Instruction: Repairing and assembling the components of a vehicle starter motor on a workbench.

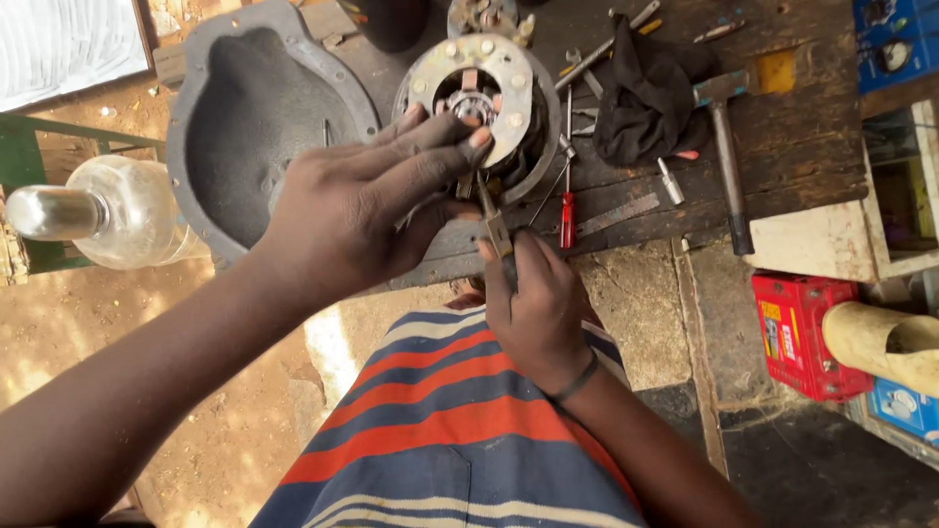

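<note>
Both hands are on the job: my left hand (367, 200) lies spread over the round metal motor housing (486, 98) at the far middle of the wooden surface (802, 137), fingers pressing its face, while my right hand (536, 303) pinches a thin tool (494, 227) whose tip goes under the housing's near edge. I judge this a prying or probing step; next the tip needs a steady, careful push while the left keeps the housing from turning.

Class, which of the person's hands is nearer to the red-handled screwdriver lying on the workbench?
Right. The right hand is just below the red-handled screwdriver, gripping a metal tool; the left hand rests on the round motor part, farther left.
</note>
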